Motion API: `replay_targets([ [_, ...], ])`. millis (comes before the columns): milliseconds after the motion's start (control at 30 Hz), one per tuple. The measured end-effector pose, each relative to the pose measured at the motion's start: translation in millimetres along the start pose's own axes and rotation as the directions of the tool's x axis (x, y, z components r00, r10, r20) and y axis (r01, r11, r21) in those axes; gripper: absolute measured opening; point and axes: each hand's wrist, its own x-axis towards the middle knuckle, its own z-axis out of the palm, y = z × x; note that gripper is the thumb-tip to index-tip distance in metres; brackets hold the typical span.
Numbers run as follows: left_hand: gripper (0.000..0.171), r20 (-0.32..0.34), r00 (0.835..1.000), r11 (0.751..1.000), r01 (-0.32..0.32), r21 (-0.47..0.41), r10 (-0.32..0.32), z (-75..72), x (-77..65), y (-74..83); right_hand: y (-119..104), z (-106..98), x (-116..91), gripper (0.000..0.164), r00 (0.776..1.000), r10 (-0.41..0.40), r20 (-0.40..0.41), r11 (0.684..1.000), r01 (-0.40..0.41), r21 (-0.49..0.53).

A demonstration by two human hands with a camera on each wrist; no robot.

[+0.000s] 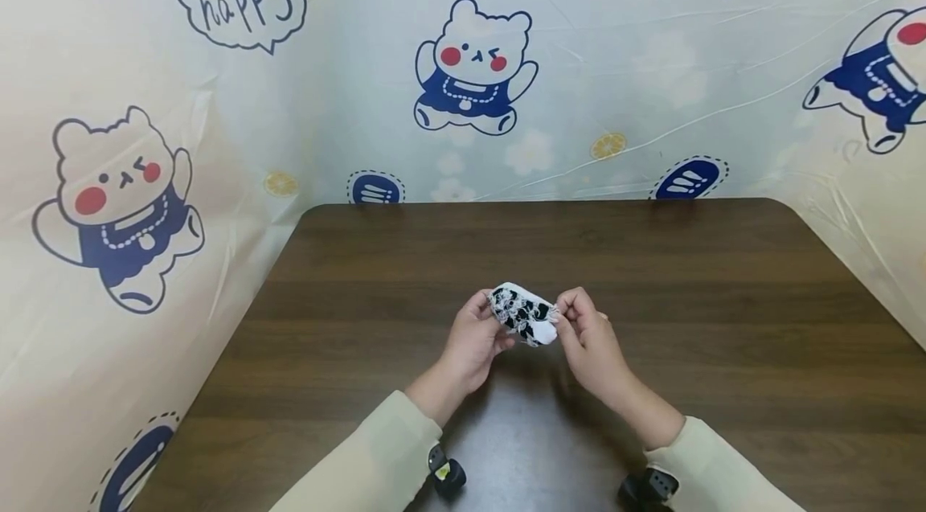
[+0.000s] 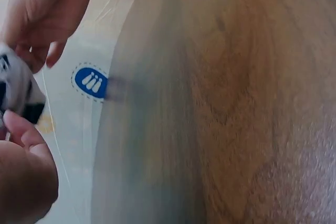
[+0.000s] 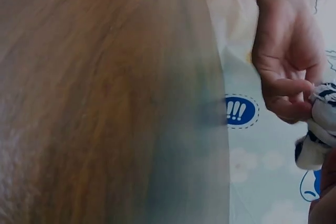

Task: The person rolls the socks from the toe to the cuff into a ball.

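A small, puffy bundle of black-and-white patterned cloth point(image 1: 522, 314) is held up over the table between both hands. My left hand point(image 1: 470, 347) grips its left end, the thumb at the near side. At its right end my right hand point(image 1: 595, 347) pinches the edge between thumb and curled fingers. In the left wrist view the cloth bundle point(image 2: 18, 85) is cut off by the frame edge, the thumb of the left hand point(image 2: 26, 169) against it. The right wrist view shows the bundle point(image 3: 323, 114) with folded, gathered layers and the left hand's point(image 3: 289, 51) fingertips on it.
A dark brown wooden table point(image 1: 325, 383) with rounded far corners lies under the hands. Behind and beside it hangs a pale curtain point(image 1: 362, 78) printed with cartoon bears. Each light sleeve has a small black device point(image 1: 447, 473) at the wrist.
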Motion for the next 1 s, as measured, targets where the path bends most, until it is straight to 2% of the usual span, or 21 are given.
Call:
replay_targets([
  [67,0.031,0.004,1.0,1.0,-0.001,0.004,0.001,0.7,-1.1,-0.8,1.9,-0.6,-1.3,0.022,1.0,-0.014,-0.003,0.995,0.013,-0.096],
  [167,0.039,0.071,0.997,0.999,-0.031,-0.04,0.034,0.1,-4.0,0.3,3.7,-0.6,-3.4,0.023,0.999,-0.043,-0.014,0.974,0.039,-0.221],
  [300,0.039,0.168,0.983,0.995,-0.065,-0.078,0.078,-1.4,-7.6,2.8,5.9,-0.3,-3.8,0.024,0.996,-0.089,-0.016,0.954,0.08,-0.288],
  [367,0.036,0.177,0.98,0.995,-0.074,-0.063,0.085,-1.3,-8.2,3.2,7.6,-0.2,-3.4,0.025,0.993,-0.116,0.004,0.952,0.112,-0.285],
  [500,0.035,0.138,0.988,0.998,-0.065,0.002,0.064,-0.9,-5.7,1.4,10.6,0.0,-2.4,0.027,0.981,-0.177,0.077,0.95,0.191,-0.246],
  [667,0.032,0.118,0.992,0.997,-0.057,0.061,0.049,-2.8,-4.2,-1.0,14.6,-0.8,-2.7,0.028,0.968,-0.2,0.149,0.96,0.224,-0.169],
  [767,0.032,0.13,0.99,0.996,-0.065,0.054,0.057,-3.9,-3.1,1.5,15.6,-2.2,-4.2,0.028,0.97,-0.197,0.143,0.966,0.217,-0.14],
  [1000,0.031,0.15,0.986,0.995,-0.087,0.057,0.078,-5.1,-1.1,8.6,16.3,-3.9,-5.1,0.029,0.985,-0.169,0.038,0.983,0.172,-0.07],
])
